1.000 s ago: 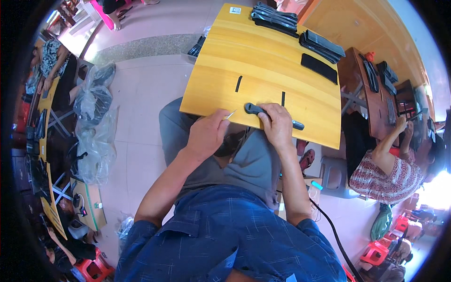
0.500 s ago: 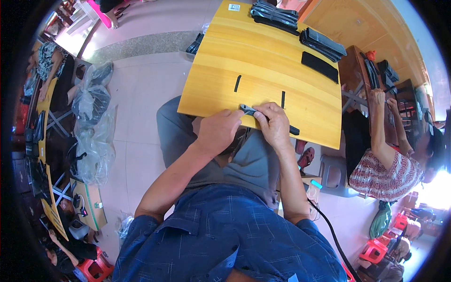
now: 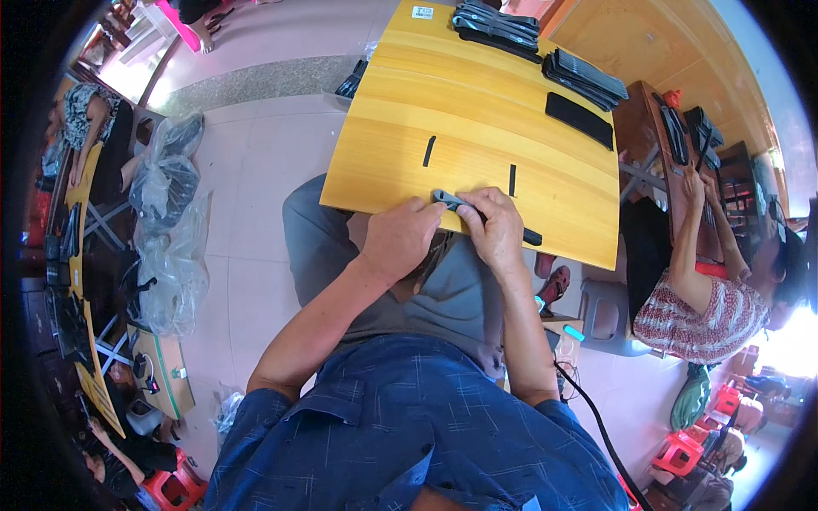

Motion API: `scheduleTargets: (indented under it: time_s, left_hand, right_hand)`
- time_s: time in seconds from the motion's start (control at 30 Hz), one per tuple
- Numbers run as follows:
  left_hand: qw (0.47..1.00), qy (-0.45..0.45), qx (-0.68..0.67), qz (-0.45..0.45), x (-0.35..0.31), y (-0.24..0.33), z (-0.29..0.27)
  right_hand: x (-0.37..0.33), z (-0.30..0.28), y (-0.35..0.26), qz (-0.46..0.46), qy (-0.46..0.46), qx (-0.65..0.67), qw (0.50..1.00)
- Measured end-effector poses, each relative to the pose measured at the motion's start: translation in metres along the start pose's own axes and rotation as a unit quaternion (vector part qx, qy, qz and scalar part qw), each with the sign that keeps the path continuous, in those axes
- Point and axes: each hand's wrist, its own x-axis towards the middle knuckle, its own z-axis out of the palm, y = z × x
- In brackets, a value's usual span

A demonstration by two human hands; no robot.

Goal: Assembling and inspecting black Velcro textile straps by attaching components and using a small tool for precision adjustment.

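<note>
At the near edge of the yellow wooden table (image 3: 383, 128), both hands pinch a grey and black fabric strap (image 3: 445, 198). Its grey end forms a small fold or loop above the fingers. My left hand (image 3: 400, 237) has its fingers closed at the strap's left side. My right hand (image 3: 494, 223) grips it from the right, thumb and fingers pressed together. A black end (image 3: 532, 237) sticks out to the right of the right hand; whether it belongs to the same strap is hidden. Two short black strips (image 3: 429, 151) lie on the tabletop just beyond the hands.
Stacked grey and black straps (image 3: 585, 78) lie at the table's far right, beside a flat black piece (image 3: 579, 121). Another bundle of straps (image 3: 496, 25) sits at the far edge. A person (image 3: 699, 315) works at a table on the right. Clear plastic bags (image 3: 170, 255) stand on the floor at left.
The grey end of the strap has turned slightly and shows a rounder fold. Both hands keep nearly the same place, with small finger shifts.
</note>
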Motion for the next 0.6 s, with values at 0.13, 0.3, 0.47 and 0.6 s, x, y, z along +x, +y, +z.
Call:
scheduleTargets:
  time_s: [0.13, 0.3, 0.47, 0.6]
  left_hand:
    - [1.000, 0.003, -0.005, 0.002, 0.000, -0.002, 0.003]
    - [1.000, -0.004, -0.016, 0.002, 0.004, -0.001, 0.001]
    - [1.000, -0.024, -0.006, 0.000, 0.007, 0.002, 0.000]
    - [0.993, -0.071, -0.004, -0.090, 0.016, 0.011, -0.008]
  right_hand:
    - [-0.001, 0.000, -0.001, 0.005, 0.004, 0.007, 1.000]
    - [-0.001, -0.001, -0.002, 0.002, 0.008, 0.005, 1.000]
    - [-0.002, 0.001, -0.001, -0.011, 0.018, 0.006, 1.000]
    - [-0.003, 0.001, 0.000, -0.011, 0.014, 0.008, 1.000]
